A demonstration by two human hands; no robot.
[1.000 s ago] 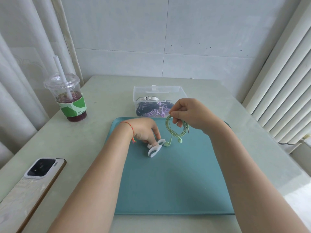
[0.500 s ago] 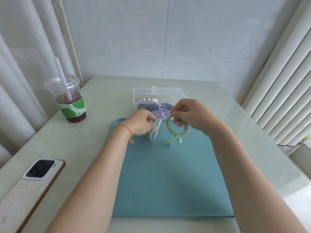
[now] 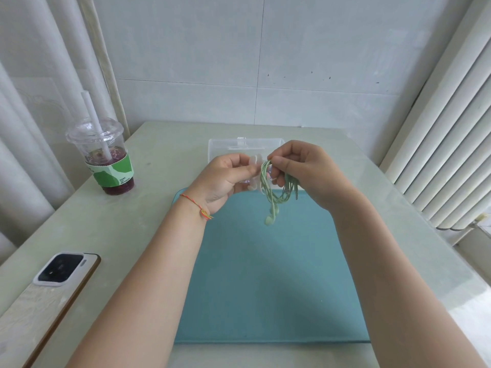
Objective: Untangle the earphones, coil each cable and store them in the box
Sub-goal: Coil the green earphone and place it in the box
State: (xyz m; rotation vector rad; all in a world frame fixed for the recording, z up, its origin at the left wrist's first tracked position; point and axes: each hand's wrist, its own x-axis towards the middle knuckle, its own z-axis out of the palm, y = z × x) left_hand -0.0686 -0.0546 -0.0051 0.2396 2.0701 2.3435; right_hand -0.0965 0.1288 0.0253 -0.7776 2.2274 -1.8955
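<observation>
Right hand (image 3: 305, 171) pinched top of coiled green earphones (image 3: 273, 192), raised just in front of clear box (image 3: 225, 147); buds dangled twd teal mat (image 3: 265, 288). Left hand (image 3: 225, 179) gripped white cable clip (image 3: 255, 172), touching coil. Judgement: clipping step. Best approach: keep loops bunched tight, seat all strands in clip w/o slack, then lower into box. Risk: loops springing loose.
</observation>
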